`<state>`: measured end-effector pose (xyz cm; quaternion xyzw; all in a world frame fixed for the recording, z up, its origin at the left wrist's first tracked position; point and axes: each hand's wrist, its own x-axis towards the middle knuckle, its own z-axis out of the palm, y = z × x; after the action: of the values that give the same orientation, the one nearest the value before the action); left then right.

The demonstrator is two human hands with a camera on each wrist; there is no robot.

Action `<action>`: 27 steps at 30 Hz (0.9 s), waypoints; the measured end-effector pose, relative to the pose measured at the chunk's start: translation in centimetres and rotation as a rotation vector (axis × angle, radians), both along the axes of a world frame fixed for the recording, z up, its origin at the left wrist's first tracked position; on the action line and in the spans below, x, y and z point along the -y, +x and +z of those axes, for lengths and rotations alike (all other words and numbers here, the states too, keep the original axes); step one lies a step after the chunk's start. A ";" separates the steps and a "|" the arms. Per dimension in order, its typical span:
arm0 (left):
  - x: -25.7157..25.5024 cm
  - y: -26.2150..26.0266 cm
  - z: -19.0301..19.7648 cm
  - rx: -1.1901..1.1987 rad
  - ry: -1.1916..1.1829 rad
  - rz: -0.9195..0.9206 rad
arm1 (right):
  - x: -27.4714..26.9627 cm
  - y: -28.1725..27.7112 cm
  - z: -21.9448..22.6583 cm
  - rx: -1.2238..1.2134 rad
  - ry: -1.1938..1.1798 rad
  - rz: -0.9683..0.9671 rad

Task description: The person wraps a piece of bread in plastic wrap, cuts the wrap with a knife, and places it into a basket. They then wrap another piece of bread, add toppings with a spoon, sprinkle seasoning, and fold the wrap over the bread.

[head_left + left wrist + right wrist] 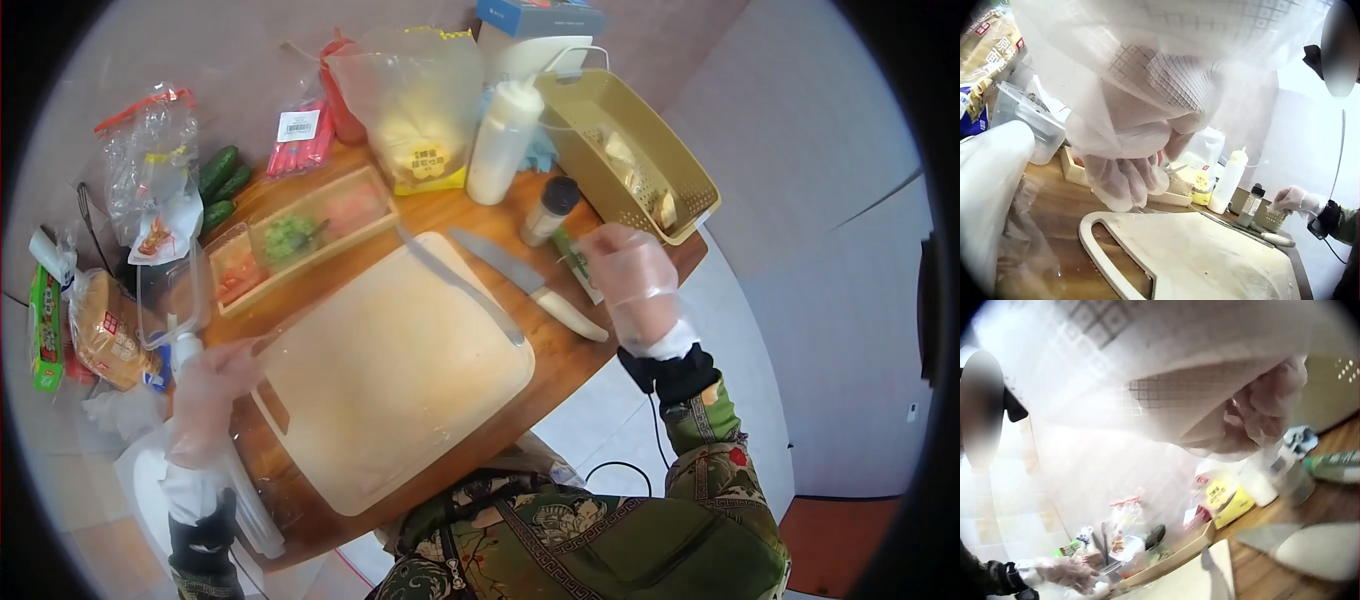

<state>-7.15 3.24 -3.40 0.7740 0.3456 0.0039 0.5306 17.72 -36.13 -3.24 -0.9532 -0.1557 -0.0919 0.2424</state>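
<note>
Clear plastic gloves cover both hands. My left hand (215, 395) hovers by the left corner of the white cutting board (390, 370), beside its handle slot; in the left wrist view its fingers (1125, 184) droop loosely, holding nothing. At the right of the table my right hand (635, 285) is near a black-capped seasoning jar (550, 212) and a green tube (577, 262). Its fingers (1266, 403) bend loosely with nothing seen in them. A long narrow metal blade (460, 285) lies over the board's upper right edge. Next to it is a white-handled kitchen knife (530, 285).
Behind the board stands a wooden tray (300, 245) of chopped foods. A squeeze bottle (505, 145), a yellow-printed bag (420, 120) and a tan basket (660, 130) line the back. Cucumbers (220, 185), bagged bread (105, 330) and a clear container (175, 300) are at left.
</note>
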 end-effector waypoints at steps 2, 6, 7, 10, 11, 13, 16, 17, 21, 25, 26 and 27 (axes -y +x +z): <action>-0.3 0.1 -0.4 0.006 0.020 -0.002 | 0.3 0.9 1.7 -0.232 -0.001 -0.190; -0.3 0.8 -0.9 -0.011 0.084 -0.006 | 1.8 2.9 -0.6 -0.279 0.249 -0.051; -0.6 0.6 -1.5 -0.001 0.072 0.014 | 2.6 3.4 -1.0 -0.120 0.034 0.015; -0.5 0.0 -0.4 -0.097 0.265 -0.040 | 0.3 2.2 0.6 -0.302 0.078 -0.040; -0.4 0.0 0.1 -0.102 0.327 -0.038 | 0.6 3.1 -0.3 -0.315 0.124 -0.039; -0.4 -0.5 0.5 -0.104 0.366 -0.055 | 0.8 4.0 -1.0 -0.327 0.148 -0.058; -1.0 0.3 -0.1 -0.156 0.475 -0.027 | 2.3 4.0 -1.0 -0.278 0.139 0.011; -1.3 0.1 -0.9 -0.106 0.432 0.003 | 2.6 4.2 -1.1 -0.164 0.045 -0.043; -2.5 -0.6 -3.0 0.005 0.622 -0.022 | 2.7 5.3 -1.0 -0.157 -0.021 -0.138; -2.2 -0.5 -2.7 0.027 0.519 -0.004 | 0.9 4.3 1.1 -0.266 -0.174 -0.238; -2.1 -0.4 -2.3 0.001 0.552 -0.020 | 0.7 4.1 1.4 -0.292 -0.237 -0.249; -2.0 -0.4 -2.1 -0.025 0.586 -0.037 | 1.2 4.3 0.6 -0.292 -0.239 -0.247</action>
<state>-7.52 5.22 -5.51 0.9002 0.3223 0.0844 0.2804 22.05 -37.31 -2.67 -0.9901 -0.0107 0.0370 0.1347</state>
